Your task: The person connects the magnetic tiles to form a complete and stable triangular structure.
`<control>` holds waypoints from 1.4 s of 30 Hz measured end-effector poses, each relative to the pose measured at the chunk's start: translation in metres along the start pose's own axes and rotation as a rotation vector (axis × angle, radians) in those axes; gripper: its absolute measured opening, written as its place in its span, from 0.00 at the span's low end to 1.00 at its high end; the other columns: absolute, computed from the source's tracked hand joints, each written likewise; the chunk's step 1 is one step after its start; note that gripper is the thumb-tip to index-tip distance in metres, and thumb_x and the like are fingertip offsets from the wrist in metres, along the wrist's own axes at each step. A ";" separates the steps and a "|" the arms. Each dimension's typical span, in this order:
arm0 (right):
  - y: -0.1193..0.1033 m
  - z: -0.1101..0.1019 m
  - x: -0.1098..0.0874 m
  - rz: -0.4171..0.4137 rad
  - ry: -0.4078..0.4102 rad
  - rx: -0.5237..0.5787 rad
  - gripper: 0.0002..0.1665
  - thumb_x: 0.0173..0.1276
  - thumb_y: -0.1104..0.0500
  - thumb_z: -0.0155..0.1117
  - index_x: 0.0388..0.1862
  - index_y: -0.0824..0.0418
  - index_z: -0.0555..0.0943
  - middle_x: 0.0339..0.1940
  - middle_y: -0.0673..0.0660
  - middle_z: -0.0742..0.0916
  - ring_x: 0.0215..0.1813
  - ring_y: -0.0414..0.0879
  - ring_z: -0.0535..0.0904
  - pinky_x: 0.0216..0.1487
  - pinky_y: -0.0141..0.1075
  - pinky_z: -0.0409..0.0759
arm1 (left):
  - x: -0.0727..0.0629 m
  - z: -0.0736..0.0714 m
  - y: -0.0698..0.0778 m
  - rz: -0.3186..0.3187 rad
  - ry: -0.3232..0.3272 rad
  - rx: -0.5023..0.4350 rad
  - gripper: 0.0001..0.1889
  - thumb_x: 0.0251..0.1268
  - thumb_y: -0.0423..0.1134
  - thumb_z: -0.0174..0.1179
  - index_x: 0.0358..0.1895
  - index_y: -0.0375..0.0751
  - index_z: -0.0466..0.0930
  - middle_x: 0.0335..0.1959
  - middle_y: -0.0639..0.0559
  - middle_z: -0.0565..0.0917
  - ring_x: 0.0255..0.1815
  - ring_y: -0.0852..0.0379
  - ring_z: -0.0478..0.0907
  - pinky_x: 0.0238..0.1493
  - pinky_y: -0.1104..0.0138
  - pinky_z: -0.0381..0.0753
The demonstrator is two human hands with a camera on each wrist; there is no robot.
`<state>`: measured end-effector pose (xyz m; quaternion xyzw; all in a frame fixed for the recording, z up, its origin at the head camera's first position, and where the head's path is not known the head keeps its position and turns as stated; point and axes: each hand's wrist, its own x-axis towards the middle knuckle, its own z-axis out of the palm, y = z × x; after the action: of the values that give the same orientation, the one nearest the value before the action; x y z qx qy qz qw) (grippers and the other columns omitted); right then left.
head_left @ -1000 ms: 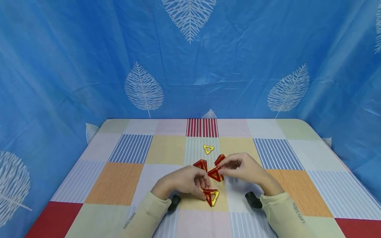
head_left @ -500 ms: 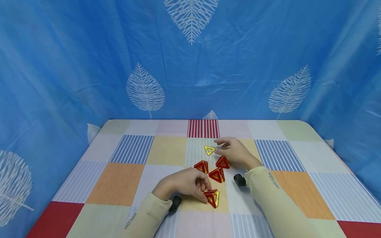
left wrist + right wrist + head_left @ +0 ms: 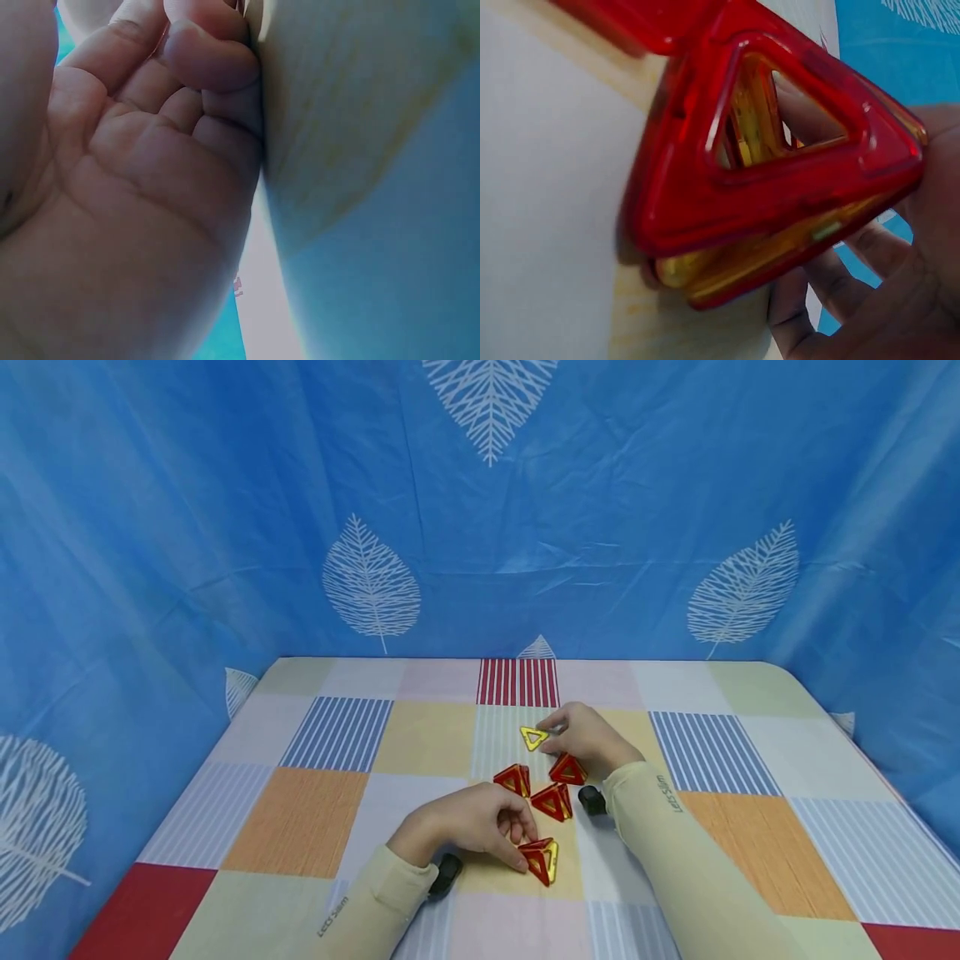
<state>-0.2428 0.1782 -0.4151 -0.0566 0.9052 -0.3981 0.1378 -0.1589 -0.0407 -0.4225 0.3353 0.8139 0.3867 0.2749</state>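
My left hand (image 3: pixel 472 818) grips a small pyramid of red and yellow triangular magnetic tiles (image 3: pixel 536 862) near the front, thumb and index finger at its left side. In the left wrist view the palm (image 3: pixel 142 187) and curled fingers fill much of the picture, and the pyramid is hidden. Farther back, my right hand (image 3: pixel 592 739) has thumb and index finger on the right corner of a flat yellow triangular magnetic tile (image 3: pixel 528 744). The right wrist view shows a red and yellow pyramid (image 3: pixel 679 202) in front of the right hand (image 3: pixel 937 247), hiding the fingertips.
Several red and yellow pyramids stand between the hands: one at left (image 3: pixel 512 778), one in the middle (image 3: pixel 551 802), one (image 3: pixel 567 769) under the right wrist. A patchwork cloth (image 3: pixel 300 818) covers the table. A blue leaf-patterned curtain (image 3: pixel 600 527) hangs behind it.
My right hand has left the pyramids in the middle and moved back to the yellow tile, closing in on its corner. My left hand stays at its pyramid.
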 end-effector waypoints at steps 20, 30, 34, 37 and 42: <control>0.007 -0.011 -0.023 -0.217 0.244 0.092 0.18 0.63 0.52 0.77 0.47 0.60 0.89 0.45 0.56 0.89 0.46 0.50 0.84 0.49 0.46 0.80 | -0.002 0.000 -0.001 0.040 0.002 -0.052 0.11 0.51 0.36 0.79 0.35 0.50 0.87 0.25 0.57 0.80 0.27 0.63 0.74 0.31 0.71 0.73; 0.012 -0.025 -0.070 -0.344 0.196 0.179 0.12 0.58 0.61 0.79 0.41 0.63 0.90 0.37 0.56 0.90 0.37 0.47 0.87 0.37 0.36 0.83 | -0.001 0.001 0.001 0.055 -0.012 -0.072 0.09 0.52 0.34 0.78 0.34 0.49 0.88 0.25 0.57 0.80 0.27 0.63 0.74 0.32 0.71 0.73; 0.017 -0.030 -0.088 -0.364 0.072 0.175 0.12 0.57 0.64 0.79 0.40 0.64 0.89 0.36 0.55 0.90 0.36 0.47 0.87 0.36 0.37 0.83 | 0.000 0.001 0.001 0.040 -0.002 -0.048 0.10 0.51 0.36 0.79 0.33 0.49 0.86 0.25 0.57 0.80 0.27 0.63 0.74 0.32 0.71 0.73; 0.019 -0.031 -0.098 -0.365 -0.046 0.163 0.11 0.55 0.66 0.78 0.39 0.65 0.89 0.34 0.55 0.90 0.35 0.48 0.87 0.36 0.38 0.84 | -0.001 0.001 0.001 0.034 0.005 -0.041 0.10 0.50 0.36 0.80 0.32 0.49 0.85 0.24 0.57 0.79 0.26 0.63 0.73 0.31 0.71 0.72; 0.019 -0.026 -0.107 -0.352 -0.211 0.126 0.10 0.52 0.68 0.77 0.35 0.65 0.88 0.30 0.54 0.89 0.33 0.48 0.86 0.36 0.37 0.84 | -0.001 0.001 -0.001 0.039 0.005 -0.042 0.10 0.50 0.37 0.80 0.30 0.50 0.85 0.23 0.58 0.79 0.26 0.63 0.73 0.31 0.72 0.72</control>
<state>-0.1486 0.2318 -0.3901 -0.2465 0.8351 -0.4637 0.1634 -0.1581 -0.0413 -0.4240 0.3441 0.7997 0.4097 0.2723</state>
